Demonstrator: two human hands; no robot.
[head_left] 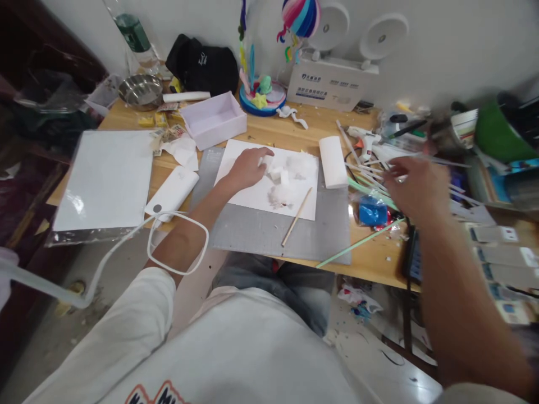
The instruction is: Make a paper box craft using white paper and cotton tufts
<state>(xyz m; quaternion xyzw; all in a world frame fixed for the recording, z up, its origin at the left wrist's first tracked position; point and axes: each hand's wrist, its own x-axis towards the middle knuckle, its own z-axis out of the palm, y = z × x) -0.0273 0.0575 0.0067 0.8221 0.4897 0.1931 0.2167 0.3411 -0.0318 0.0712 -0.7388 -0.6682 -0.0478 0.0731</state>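
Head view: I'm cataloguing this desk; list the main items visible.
Table: one, tan, centre
Mat: one, grey, tabletop
Paper: one, white, on mat
Tufts: several, white, on paper
Stick: one, tan, across paper edge
Box: one, lilac, behind mat
Bowl: one, silver, back left
Cloth item: one, black, back left
Ornament: one, multicoloured, back centre
Lamp unit: one, white, back right
Wrapped sheets: uncounted, white, left
Device: one, white, left of mat
Glue gun: one, white, right
Strips: several, white and green, right
Packet: one, blue, right
Left hand: one, bare, by tufts
Right hand: one, bare, by strips
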